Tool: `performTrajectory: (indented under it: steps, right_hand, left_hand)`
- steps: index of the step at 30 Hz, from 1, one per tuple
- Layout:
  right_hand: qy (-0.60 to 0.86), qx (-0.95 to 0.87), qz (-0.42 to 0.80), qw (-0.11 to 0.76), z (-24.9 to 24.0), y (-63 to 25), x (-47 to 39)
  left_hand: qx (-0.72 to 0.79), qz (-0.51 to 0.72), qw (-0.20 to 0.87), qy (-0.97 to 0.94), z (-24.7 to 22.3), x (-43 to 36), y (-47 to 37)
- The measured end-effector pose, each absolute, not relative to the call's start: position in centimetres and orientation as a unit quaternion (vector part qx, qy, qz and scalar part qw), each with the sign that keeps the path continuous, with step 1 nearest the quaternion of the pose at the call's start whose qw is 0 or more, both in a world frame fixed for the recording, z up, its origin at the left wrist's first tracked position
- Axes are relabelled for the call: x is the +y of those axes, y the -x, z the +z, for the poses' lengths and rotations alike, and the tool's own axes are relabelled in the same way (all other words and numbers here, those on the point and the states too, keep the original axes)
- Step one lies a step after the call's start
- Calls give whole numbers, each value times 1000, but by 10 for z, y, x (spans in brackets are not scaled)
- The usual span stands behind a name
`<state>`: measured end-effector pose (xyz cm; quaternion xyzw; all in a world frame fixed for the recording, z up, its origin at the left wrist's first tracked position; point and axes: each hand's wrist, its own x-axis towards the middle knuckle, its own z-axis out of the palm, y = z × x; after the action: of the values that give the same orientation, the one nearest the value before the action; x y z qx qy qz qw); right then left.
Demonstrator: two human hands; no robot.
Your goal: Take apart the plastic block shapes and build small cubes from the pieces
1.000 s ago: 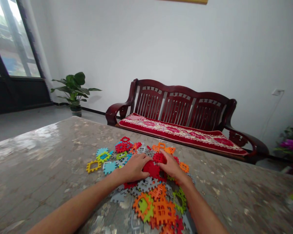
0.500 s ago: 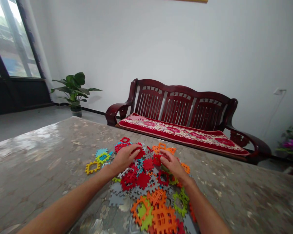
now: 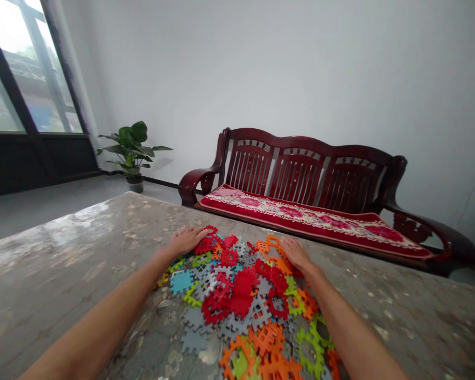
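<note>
A loose pile of flat toothed plastic building pieces (image 3: 243, 287) in red, orange, grey, green, yellow and blue lies between my forearms. My left hand (image 3: 186, 240) rests at the pile's far left edge, fingers stretched out, its fingertips beside red pieces (image 3: 205, 244). At the far right edge, my right hand (image 3: 295, 252) lies low and open against orange pieces (image 3: 279, 264). Neither hand grips a piece. Several yellow and green pieces (image 3: 174, 268) sit partly behind my left wrist. Green pieces (image 3: 311, 348) lie near my right forearm.
The pile stands on a table with a glossy, patterned grey-brown cover (image 3: 103, 253). Beyond its far edge is a dark red wooden bench (image 3: 296, 169) with a red flowered cushion (image 3: 312, 219). A potted plant (image 3: 132, 150) stands on the floor at the left, near a glass door (image 3: 43, 89).
My hands have spread from above the middle of the pile to its left and right far edges. Pieces on the left are pushed inward, and the view has shifted slightly.
</note>
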<state>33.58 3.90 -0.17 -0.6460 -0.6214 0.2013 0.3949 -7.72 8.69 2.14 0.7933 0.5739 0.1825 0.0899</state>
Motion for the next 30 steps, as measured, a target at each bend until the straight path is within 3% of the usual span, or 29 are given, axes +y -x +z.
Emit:
performTrajectory:
  steps: [7, 13, 18, 23, 30]
  right_hand:
    - [602, -629, 282, 403, 17, -298, 13]
    - [589, -569, 291, 495, 42, -327, -39]
    - [685, -553, 165, 445, 15, -393, -76]
    - [733, -574, 121, 344, -19, -404, -105]
    - [684, -617, 136, 363, -14, -344, -116]
  left_hand:
    - [479, 267, 227, -805, 34, 66, 37]
    - [461, 262, 119, -840, 60, 17, 12]
    - [275, 211, 95, -933, 76, -76, -13]
    - [117, 115, 118, -979, 56, -157, -37]
    - [198, 128, 56, -970, 20, -165, -71]
